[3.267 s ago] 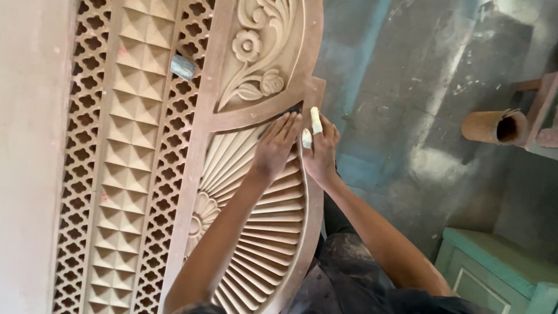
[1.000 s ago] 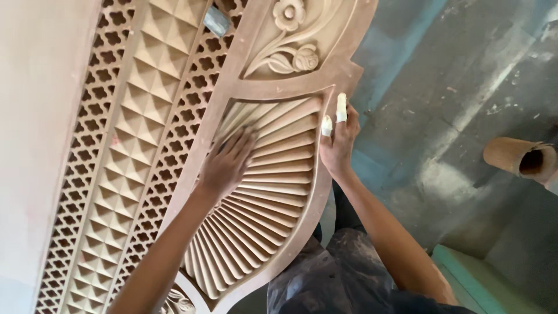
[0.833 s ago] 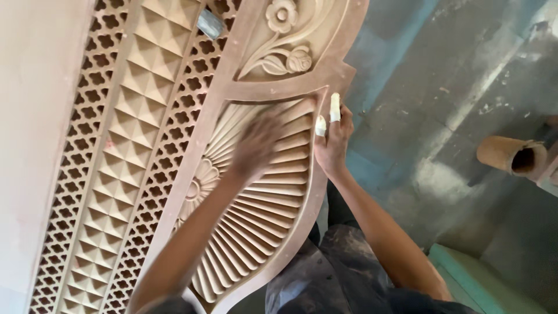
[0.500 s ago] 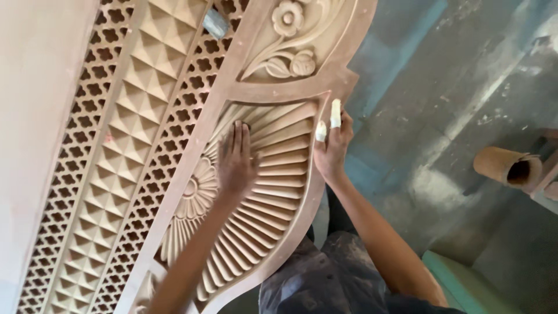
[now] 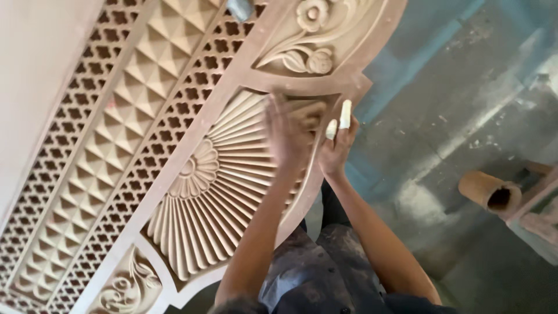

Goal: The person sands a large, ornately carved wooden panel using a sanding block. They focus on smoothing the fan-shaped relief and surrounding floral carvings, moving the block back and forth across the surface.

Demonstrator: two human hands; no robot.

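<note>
A large carved wooden panel (image 5: 192, 122) fills the left half of the view, with a fluted sunburst fan (image 5: 215, 197), a flower relief (image 5: 302, 40), a pyramid-stud band and lattice fretwork. My left hand (image 5: 288, 131) is blurred with motion, pressed flat on the upper ribs of the fan. My right hand (image 5: 336, 145) grips the curved right edge of the panel beside the fan; two of its fingers wear pale tape wraps.
A rolled brown tube (image 5: 489, 192) lies on the dusty grey floor (image 5: 453, 87) at the right, beside a wooden frame piece (image 5: 537, 212). A pale wall (image 5: 35, 70) borders the panel on the left. My dusty trousers (image 5: 314, 267) show below.
My left hand has slid up and right across the fan ribs, from the middle toward the top by my right hand. The right hand keeps its hold on the edge.
</note>
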